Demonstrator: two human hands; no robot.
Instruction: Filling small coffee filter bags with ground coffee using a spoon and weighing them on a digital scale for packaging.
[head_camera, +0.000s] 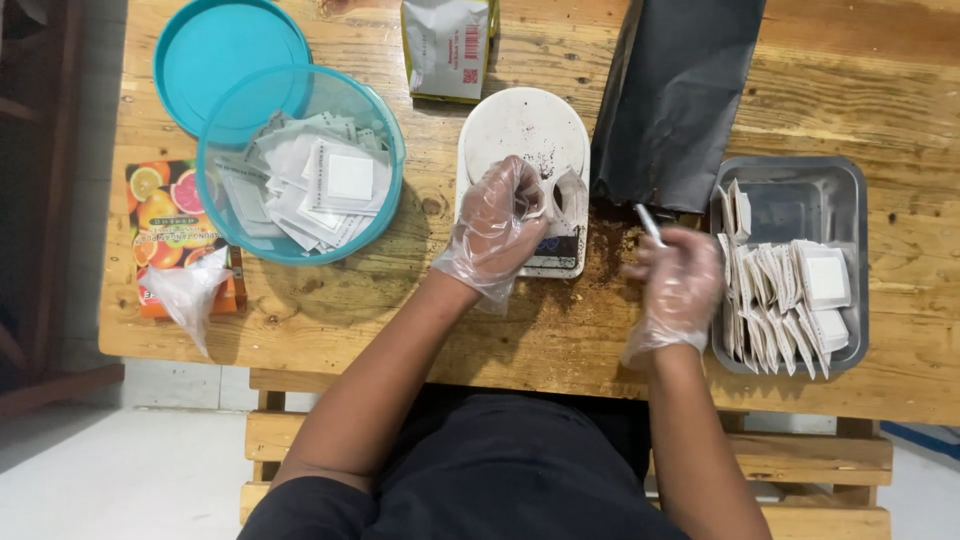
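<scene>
Landmark: white kitchen scale (527, 135). Its display and near edge sit under the gloved left hand (495, 228); reading not visible. Small white sachet (566, 200) on it partly covered by that hand's fingers. Just right of the scale, gloved right hand (678, 285) wraps a thin white tool (648, 222); only its tip shows, kind unclear. Behind the scale, grey-black bag (680, 95) and white pouch (447, 45) run off the top edge. Brown spill beside the scale too fine to identify.
</scene>
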